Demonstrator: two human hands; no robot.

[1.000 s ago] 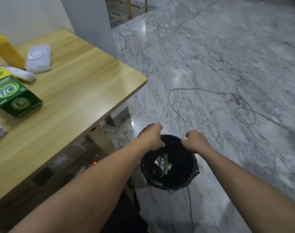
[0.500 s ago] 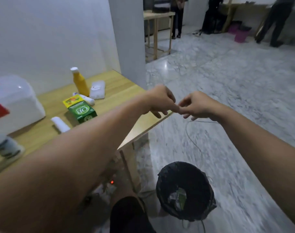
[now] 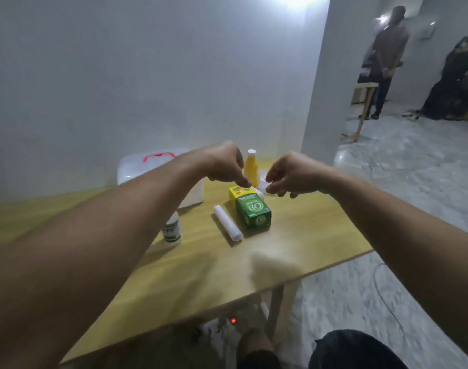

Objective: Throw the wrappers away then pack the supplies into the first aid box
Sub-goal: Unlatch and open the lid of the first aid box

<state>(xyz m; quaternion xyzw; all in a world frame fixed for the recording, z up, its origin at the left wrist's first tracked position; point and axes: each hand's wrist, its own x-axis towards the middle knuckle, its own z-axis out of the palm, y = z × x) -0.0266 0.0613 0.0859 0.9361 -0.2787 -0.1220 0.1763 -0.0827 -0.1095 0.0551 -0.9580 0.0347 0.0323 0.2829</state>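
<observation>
While both arms reach forward over the table (image 3: 294,257), the left hand (image 3: 225,162) and the right hand (image 3: 291,174) hang side by side, a little apart, fingers curled loosely downward and pinched toward the thumbs; neither appears to hold anything, though motion blur keeps that from being certain. No wrapper shows on the table, so the throwing away looks done and the packing is the step in hand. Just beneath the hands lies the green box (image 3: 253,213), with a white roll (image 3: 227,226) beside it on the left hand's side. Beyond and between the hands stands the yellow bottle (image 3: 250,167). Under the left forearm stands a small white bottle (image 3: 171,230). The first aid box (image 3: 158,166) sits behind the left wrist, lid apparently closed. The next move probably calls for opening that lid before any supply is lifted in
</observation>
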